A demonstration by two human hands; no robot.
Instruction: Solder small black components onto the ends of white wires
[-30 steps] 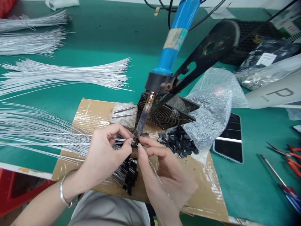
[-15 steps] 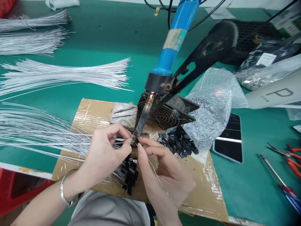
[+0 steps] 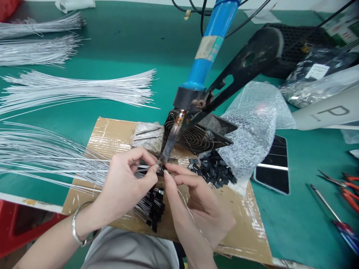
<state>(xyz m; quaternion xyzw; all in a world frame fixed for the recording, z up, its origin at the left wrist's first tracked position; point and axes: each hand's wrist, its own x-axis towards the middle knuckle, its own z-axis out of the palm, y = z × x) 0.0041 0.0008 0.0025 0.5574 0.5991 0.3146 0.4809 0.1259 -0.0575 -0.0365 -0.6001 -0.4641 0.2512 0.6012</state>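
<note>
A blue soldering iron (image 3: 199,73) is clamped in a black metal stand (image 3: 244,61), its tip (image 3: 169,145) angled down between my hands. Just left of the tip, my left hand (image 3: 131,179) pinches a thin white wire (image 3: 92,171) between thumb and forefinger. From the right, my right hand (image 3: 199,203) pinches a strand of solder wire (image 3: 192,215), whose length trails back across the palm. The joint under the tip is mostly covered by fingertips. Below my hands lie several wires ending in black connectors (image 3: 157,209).
Cardboard (image 3: 241,228) covers the bench under my hands. Loose black connector pieces (image 3: 214,170) lie right of a round fan grille (image 3: 196,136). Beyond them are bubble wrap (image 3: 249,130), a phone (image 3: 272,166) and pliers (image 3: 342,183). White wire bundles (image 3: 78,87) lie left.
Hardly anything differs. Both hands stay at the iron's tip, with only a tiny shift of the fingers.
</note>
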